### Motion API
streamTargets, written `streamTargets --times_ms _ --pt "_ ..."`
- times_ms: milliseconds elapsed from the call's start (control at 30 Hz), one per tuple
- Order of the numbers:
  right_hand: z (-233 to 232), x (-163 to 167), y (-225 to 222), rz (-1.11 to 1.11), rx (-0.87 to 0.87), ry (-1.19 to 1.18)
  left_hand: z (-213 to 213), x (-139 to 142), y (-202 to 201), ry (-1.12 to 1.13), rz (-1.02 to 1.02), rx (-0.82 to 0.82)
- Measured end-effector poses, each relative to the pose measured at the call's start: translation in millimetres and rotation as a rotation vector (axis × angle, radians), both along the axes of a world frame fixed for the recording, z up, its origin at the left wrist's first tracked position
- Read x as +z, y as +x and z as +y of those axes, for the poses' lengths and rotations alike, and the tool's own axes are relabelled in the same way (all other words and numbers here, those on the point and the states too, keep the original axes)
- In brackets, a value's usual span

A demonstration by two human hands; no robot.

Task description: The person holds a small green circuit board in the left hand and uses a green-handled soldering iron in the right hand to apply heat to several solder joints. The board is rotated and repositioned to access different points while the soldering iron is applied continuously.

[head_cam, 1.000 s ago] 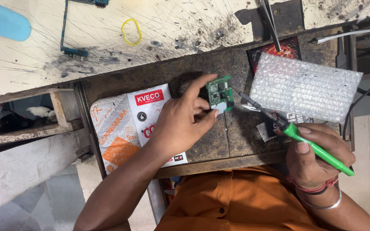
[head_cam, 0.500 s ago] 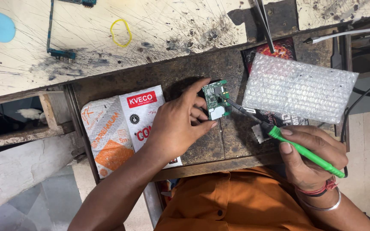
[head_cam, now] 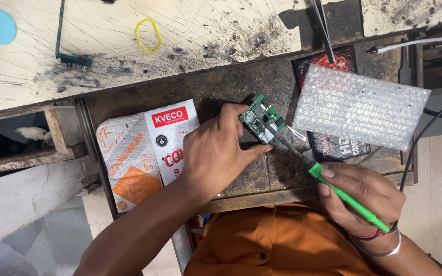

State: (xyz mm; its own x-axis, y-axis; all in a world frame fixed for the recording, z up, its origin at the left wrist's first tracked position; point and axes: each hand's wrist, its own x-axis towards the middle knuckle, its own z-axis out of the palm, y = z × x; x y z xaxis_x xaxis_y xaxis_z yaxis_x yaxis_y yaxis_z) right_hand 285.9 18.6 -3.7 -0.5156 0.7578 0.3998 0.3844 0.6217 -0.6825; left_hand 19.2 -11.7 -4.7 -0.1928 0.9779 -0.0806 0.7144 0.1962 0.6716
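Green circuit board [head_cam: 262, 119] pinched in left hand [head_cam: 216, 153]; right hand [head_cam: 364, 191] grips green-handled tool [head_cam: 333, 186] touching it.

The green-handled tool [head_cam: 346, 197] in the right hand [head_cam: 364, 197] now lies with its dark metal tip flat against the small green circuit board [head_cam: 262, 118], where a second ago the tip stood just beside the board's edge. The left hand [head_cam: 216, 153] has turned the board a little (its near end now pinched by the thumb). The view has slid slightly leftward.
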Motion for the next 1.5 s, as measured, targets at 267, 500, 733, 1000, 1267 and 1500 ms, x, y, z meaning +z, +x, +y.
streamTargets --times_ms 267,500,733,1000,1267,1500 --pt "1 3 -1 -0.092 0.047 0.004 -2 -4 0 0.022 -0.007 -0.015" --pt "3 10 -4 -0.098 0.096 -0.048 -3 -6 1 0.01 0.001 -0.002" --pt "5 13 -5 -0.104 0.096 -0.067 -2 -6 2 -0.038 0.023 0.004" --pt "7 8 -7 -0.059 0.093 -0.05 -1 -8 2 -0.036 0.042 0.003" --pt "7 5 -8 -0.034 0.078 -0.01 -2 -8 2 -0.009 0.056 0.008" --pt "6 8 -8 -0.091 0.098 0.0 -1 -9 3 0.033 0.075 0.015"
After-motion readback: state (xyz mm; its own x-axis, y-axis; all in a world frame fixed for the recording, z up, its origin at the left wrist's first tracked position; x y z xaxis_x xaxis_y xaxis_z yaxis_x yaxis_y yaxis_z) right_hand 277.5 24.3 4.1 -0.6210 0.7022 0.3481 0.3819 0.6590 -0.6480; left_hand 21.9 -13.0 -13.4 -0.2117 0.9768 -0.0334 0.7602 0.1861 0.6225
